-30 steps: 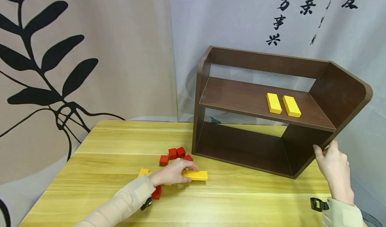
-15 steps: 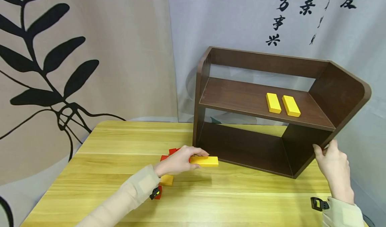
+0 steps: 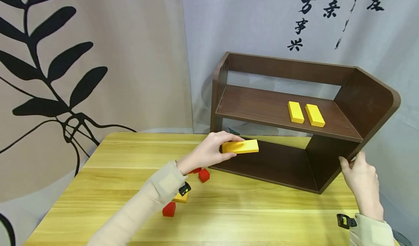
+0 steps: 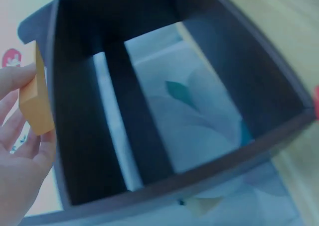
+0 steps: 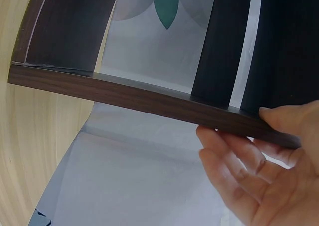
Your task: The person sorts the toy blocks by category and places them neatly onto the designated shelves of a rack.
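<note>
Between the thumb and fingers of my left hand [image 3: 204,152] is a yellow rectangular block [image 3: 243,146], raised above the table in front of the shelf's left part. The left wrist view shows this block [image 4: 36,99] pinched at the fingertips. A dark brown two-tier shelf [image 3: 258,100] stands on the table. My right hand [image 3: 362,184] grips the front edge of its right side panel; in the right wrist view the thumb and fingers lie on either side of that panel edge [image 5: 144,100]. Two yellow blocks [image 3: 296,112] lie side by side on the upper tier.
On the wooden table [image 3: 131,158], a red block [image 3: 204,175] sits near the shelf's left front corner, with more red partly hidden behind the left arm. Another red block [image 3: 169,209] and a yellow block [image 3: 181,197] lie nearer me. A printed curtain [image 3: 140,57] hangs behind.
My left hand has lifted the yellow block off the table area and carried it up and to the right, toward the shelf. The right hand has kept its grip on the side panel.
</note>
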Demonstrator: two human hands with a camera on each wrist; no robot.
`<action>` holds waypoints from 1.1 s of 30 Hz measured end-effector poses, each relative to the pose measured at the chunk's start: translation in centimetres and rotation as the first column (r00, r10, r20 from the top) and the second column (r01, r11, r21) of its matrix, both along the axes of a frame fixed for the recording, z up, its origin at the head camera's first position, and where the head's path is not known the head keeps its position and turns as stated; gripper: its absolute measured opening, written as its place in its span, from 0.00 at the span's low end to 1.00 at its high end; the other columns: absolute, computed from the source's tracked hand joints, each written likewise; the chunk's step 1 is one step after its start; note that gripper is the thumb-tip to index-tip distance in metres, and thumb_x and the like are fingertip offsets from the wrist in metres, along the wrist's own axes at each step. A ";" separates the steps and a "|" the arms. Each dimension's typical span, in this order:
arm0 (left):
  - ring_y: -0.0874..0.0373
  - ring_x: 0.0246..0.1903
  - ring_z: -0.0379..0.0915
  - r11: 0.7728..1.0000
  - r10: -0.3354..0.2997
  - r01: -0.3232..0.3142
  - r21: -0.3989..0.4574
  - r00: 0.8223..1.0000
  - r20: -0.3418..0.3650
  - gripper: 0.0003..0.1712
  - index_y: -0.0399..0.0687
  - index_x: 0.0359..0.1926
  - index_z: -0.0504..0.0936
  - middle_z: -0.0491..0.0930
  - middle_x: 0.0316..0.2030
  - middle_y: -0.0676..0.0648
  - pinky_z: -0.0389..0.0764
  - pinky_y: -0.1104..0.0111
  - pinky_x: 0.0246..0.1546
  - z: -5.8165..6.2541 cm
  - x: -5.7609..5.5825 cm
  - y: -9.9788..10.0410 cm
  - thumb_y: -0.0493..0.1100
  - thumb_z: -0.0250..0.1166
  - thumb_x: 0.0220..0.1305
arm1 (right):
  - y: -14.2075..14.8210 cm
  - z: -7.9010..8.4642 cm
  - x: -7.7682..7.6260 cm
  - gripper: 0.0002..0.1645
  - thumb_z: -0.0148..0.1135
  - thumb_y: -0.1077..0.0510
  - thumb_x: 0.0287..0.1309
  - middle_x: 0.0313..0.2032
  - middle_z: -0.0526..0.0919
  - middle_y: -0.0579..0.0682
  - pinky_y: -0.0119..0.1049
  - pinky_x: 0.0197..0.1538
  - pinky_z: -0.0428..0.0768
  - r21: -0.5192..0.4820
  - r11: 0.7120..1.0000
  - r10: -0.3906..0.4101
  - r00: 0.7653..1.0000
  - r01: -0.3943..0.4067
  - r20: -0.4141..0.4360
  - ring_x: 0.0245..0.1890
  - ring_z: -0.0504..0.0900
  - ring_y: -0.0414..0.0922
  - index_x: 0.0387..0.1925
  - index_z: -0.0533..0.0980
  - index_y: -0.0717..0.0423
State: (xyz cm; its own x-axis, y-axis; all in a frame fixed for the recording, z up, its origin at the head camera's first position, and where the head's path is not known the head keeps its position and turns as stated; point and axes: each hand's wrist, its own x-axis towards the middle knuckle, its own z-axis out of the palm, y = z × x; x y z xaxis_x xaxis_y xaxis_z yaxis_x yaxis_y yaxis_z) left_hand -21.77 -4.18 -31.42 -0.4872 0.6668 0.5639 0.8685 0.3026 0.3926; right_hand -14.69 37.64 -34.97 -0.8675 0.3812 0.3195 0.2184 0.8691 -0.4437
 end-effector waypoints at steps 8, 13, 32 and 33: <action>0.56 0.48 0.77 0.991 -0.041 0.058 0.121 0.989 -0.139 0.22 0.42 0.52 0.79 0.82 0.50 0.45 0.77 0.74 0.50 3.3 0.1 2.4 0.35 0.70 0.54 | 0.0 0.0 0.1 0.24 0.47 0.46 0.67 0.32 0.78 0.71 0.53 0.23 0.67 -0.001 1.000 0.008 1.000 -0.008 0.009 0.31 0.75 0.75 0.40 0.62 0.67; 0.56 0.50 0.76 0.988 -0.032 0.065 0.138 0.973 -0.231 0.22 0.41 0.53 0.79 0.81 0.52 0.46 0.74 0.76 0.54 4.9 0.3 3.8 0.35 0.68 0.55 | 0.1 0.0 0.0 0.24 0.47 0.47 0.67 0.31 0.78 0.73 0.55 0.24 0.68 -0.002 1.000 0.013 1.000 -0.013 0.004 0.31 0.74 0.76 0.41 0.62 0.68; 0.56 0.51 0.75 0.991 0.117 -0.098 0.091 0.965 -0.234 0.20 0.43 0.54 0.79 0.81 0.53 0.46 0.74 0.74 0.54 6.5 -0.7 6.8 0.36 0.65 0.59 | 0.3 0.0 -0.4 0.25 0.46 0.47 0.68 0.31 0.77 0.71 0.50 0.22 0.68 0.000 1.000 0.025 0.999 -0.025 0.023 0.27 0.76 0.70 0.42 0.61 0.69; 0.56 0.51 0.75 0.990 0.128 -0.111 0.087 0.965 -0.227 0.20 0.43 0.54 0.79 0.80 0.54 0.46 0.74 0.73 0.54 6.3 -0.9 6.9 0.36 0.65 0.59 | 0.3 0.0 -0.5 0.25 0.46 0.47 0.68 0.32 0.77 0.71 0.50 0.22 0.68 -0.002 1.000 0.024 0.999 -0.023 0.024 0.28 0.76 0.70 0.42 0.61 0.69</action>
State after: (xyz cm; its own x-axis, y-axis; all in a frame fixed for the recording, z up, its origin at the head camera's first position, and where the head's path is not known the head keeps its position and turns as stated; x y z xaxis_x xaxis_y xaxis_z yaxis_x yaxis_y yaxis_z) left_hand -22.65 2.71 -25.07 -0.4113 0.5648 0.7154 0.8976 0.3877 0.2099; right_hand -15.14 37.95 -34.93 -0.8836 0.3612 0.2979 0.2085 0.8733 -0.4404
